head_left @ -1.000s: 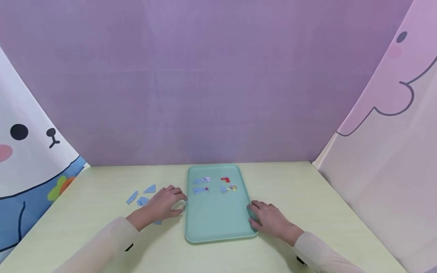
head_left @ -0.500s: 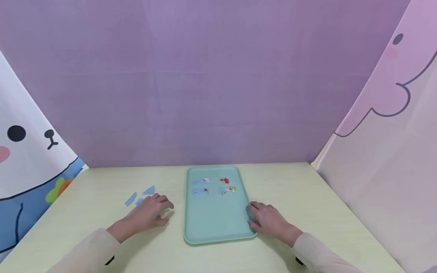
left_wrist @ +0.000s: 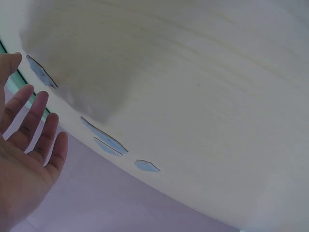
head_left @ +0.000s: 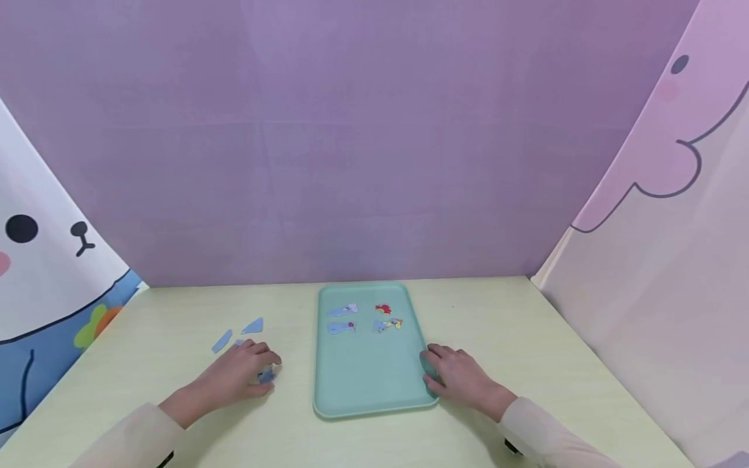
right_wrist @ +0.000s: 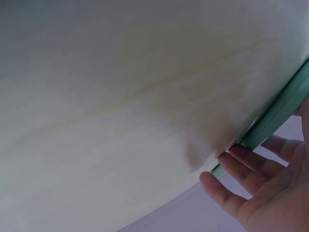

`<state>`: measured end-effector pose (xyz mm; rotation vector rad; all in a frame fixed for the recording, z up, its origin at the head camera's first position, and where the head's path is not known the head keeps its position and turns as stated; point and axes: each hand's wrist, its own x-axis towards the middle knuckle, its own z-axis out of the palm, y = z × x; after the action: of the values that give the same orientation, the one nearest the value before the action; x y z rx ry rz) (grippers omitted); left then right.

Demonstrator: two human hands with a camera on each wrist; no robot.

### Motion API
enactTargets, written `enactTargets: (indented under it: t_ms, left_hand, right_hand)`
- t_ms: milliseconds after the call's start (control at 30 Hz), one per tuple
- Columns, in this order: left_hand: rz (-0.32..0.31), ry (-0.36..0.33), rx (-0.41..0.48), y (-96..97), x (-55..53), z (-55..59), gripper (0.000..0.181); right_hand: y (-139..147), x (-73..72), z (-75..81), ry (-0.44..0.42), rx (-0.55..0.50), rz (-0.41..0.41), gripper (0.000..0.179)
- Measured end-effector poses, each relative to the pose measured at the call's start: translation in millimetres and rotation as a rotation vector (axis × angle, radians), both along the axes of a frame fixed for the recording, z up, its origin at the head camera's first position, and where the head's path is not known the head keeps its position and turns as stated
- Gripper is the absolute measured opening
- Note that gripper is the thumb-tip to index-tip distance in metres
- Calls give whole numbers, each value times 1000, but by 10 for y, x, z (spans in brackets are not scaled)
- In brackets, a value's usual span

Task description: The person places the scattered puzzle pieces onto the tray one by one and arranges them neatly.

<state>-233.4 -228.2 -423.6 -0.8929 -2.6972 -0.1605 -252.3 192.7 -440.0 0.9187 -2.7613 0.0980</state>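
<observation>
Hands well apart over a pale table [head_left: 374, 445]. Left hand [head_left: 234, 374]: back upward, thumb and fingertips separated, fingers slightly bent; a blue piece [head_left: 266, 375] shows in the gap between them, lying on the table; whether skin touches it cannot be told from either view. Just beyond the left hand, three further blue pieces: a narrow strip [head_left: 222, 341], a roughly triangular one [head_left: 253, 325], and a third [head_left: 238, 342] mostly hidden behind the knuckles. Right hand [head_left: 465, 377]: fingers loosely spread, tips resting against the near-side stretch of a green tray [head_left: 374, 383], at the edge facing that hand. Tray lies between the hands, well apart from the left one. On its far half, beyond both hands: toward the left hand, a pale blue and lilac piece [head_left: 342, 311] and a blue piece with a red mark [head_left: 341, 327]; toward the right hand, a small red piece [head_left: 383, 309] and a yellow-and-blue one [head_left: 388, 325]. Purple backdrop [head_left: 374, 143] rises beyond both hands
</observation>
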Motion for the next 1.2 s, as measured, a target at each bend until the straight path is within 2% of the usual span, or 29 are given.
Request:
enactTargets:
  t_ms: [267, 867, 1200]
  left_hand:
    - [-15, 18, 28, -39, 24, -51, 33]
    - [24, 51, 44, -21, 63, -87, 29]
    - [52, 32, 55, 3, 81, -78, 28]
  right_hand:
    - [-8, -11, -2, -3, 3, 2, 40]
    - [-3, 1, -7, -1, 0, -3, 40]
    - [-7, -5, -7, -3, 1, -2, 39]
